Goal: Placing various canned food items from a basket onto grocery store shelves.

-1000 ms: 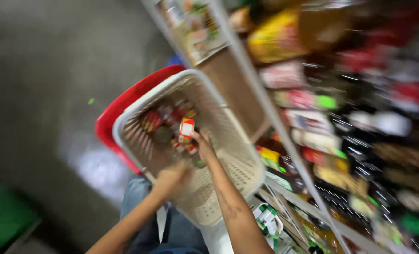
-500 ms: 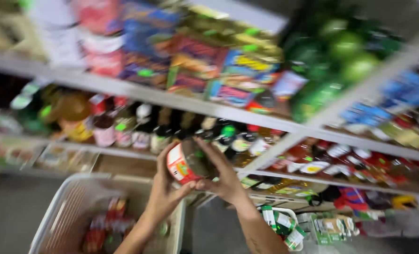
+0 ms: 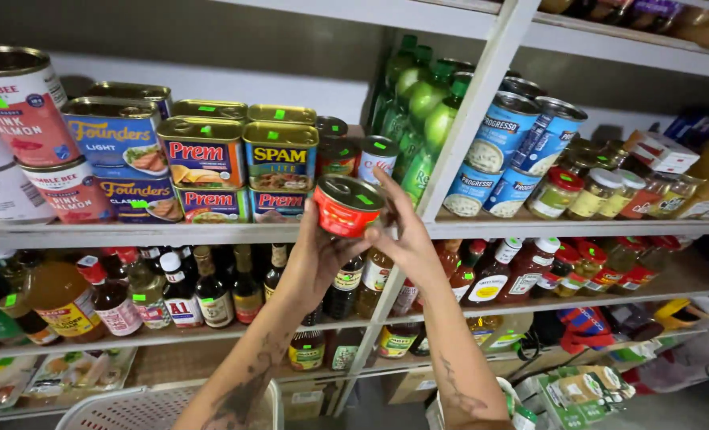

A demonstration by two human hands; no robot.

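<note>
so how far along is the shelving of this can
Done: the red can is lifted to shelf height, and stacked tins already fill the shelf. In hand: left hand and right hand both grip it. Left: it is not yet set down.

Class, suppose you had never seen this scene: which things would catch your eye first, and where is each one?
Dead centre, the left hand and right hand hold a small red can up before the upper shelf. Just left of it stand stacked rectangular meat tins. To its right, green bottles rise beside the white upright post.
</note>
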